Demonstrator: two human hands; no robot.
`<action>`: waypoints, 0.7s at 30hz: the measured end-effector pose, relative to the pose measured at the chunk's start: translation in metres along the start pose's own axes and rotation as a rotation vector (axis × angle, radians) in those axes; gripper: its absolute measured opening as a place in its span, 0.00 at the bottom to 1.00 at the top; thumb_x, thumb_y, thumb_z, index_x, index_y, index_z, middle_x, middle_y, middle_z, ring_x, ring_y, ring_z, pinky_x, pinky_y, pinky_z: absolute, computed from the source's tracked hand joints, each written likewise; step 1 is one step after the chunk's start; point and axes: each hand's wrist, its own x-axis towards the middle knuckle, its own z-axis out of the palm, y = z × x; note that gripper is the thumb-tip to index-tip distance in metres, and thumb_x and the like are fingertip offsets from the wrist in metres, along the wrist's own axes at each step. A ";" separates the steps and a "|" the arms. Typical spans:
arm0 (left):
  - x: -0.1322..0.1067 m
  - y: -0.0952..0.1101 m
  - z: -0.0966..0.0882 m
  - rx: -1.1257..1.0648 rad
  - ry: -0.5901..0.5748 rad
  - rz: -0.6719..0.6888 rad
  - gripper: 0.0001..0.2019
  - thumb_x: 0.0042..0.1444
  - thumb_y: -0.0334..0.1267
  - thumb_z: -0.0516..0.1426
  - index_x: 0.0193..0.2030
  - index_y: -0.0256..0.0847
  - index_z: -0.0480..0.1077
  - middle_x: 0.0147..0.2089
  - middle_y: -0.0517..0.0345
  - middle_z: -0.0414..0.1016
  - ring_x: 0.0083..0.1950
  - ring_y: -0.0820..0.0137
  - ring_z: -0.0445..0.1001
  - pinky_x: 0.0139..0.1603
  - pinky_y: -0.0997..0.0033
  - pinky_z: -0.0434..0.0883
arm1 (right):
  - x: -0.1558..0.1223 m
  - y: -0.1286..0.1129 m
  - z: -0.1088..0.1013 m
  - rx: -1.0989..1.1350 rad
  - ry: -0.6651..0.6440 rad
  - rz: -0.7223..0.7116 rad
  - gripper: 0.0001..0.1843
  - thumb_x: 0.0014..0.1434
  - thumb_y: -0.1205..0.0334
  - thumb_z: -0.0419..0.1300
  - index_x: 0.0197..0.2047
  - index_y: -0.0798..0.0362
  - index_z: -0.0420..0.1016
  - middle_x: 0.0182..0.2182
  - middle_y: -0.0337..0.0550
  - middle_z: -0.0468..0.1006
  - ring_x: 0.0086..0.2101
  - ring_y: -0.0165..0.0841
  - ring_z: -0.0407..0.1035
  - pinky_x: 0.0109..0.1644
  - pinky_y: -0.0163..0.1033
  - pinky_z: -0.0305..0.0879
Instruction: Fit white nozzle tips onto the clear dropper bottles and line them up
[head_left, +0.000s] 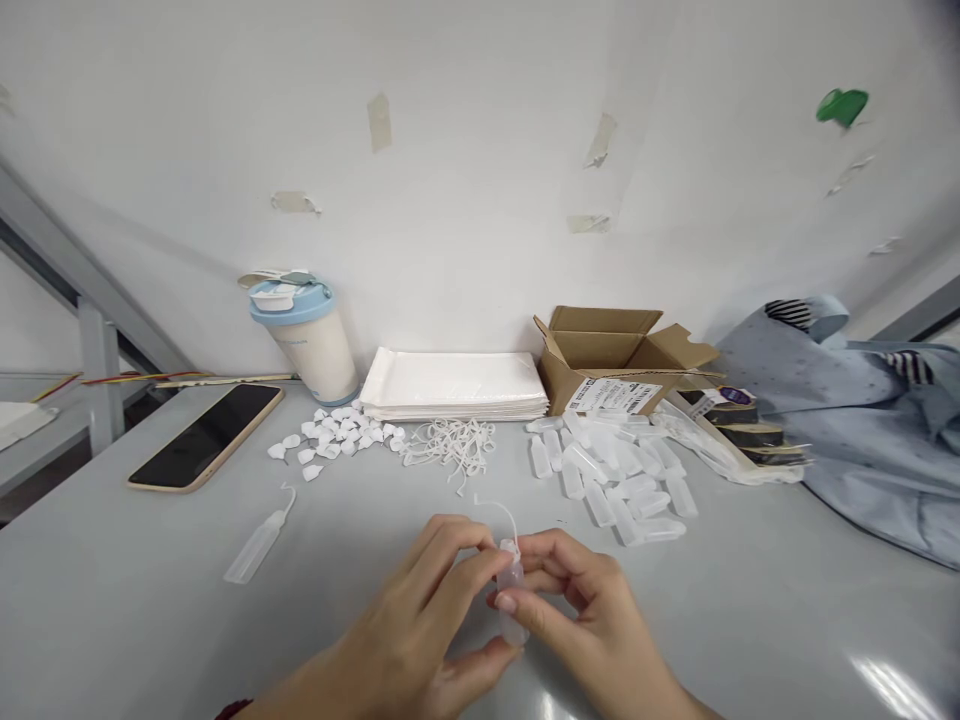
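Note:
A small translucent plastic bottle [513, 628] stands nearly upright between my hands, near the front of the table. My left hand [420, 610] is closed on it, fingertips at the neck and thumb by the base. Around the bottle's side, my right hand [585, 610] grips with thumb and fingers. From the neck rises a thin white curved strap [504, 508]; its lower end is partly covered by my fingers. Another bottle with a strap on it [256, 546] lies to the left. Beyond my hands are loose white straps [454, 447] and a heap of bottles [611, 465].
Small white caps [337, 432] lie beside a phone [208, 437]. Along the wall stand a blue-lidded cup [315, 345], a stack of white packets [457, 382] and an open cardboard box [611, 360]. Blue-grey cloth [847, 420] covers the right edge.

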 end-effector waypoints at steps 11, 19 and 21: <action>-0.003 -0.006 0.001 0.006 -0.093 -0.077 0.25 0.52 0.22 0.54 0.57 0.38 0.57 0.46 0.51 0.65 0.47 0.65 0.67 0.47 0.65 0.73 | 0.004 0.007 -0.002 0.001 -0.125 -0.130 0.13 0.55 0.67 0.65 0.45 0.53 0.77 0.39 0.45 0.85 0.36 0.35 0.81 0.42 0.37 0.77; 0.000 -0.016 -0.065 0.086 -0.482 -0.391 0.25 0.49 0.25 0.56 0.53 0.49 0.59 0.53 0.59 0.63 0.54 0.66 0.66 0.52 0.67 0.68 | -0.008 0.018 -0.005 -0.115 -0.181 -0.106 0.25 0.53 0.64 0.64 0.55 0.54 0.72 0.46 0.54 0.83 0.45 0.42 0.78 0.50 0.46 0.75; -0.008 -0.022 -0.087 0.190 -0.492 -0.424 0.22 0.51 0.27 0.56 0.52 0.48 0.60 0.52 0.59 0.64 0.55 0.64 0.64 0.54 0.65 0.66 | -0.012 0.019 -0.007 -0.135 -0.143 -0.071 0.23 0.55 0.62 0.62 0.55 0.52 0.73 0.46 0.53 0.83 0.46 0.42 0.78 0.49 0.45 0.76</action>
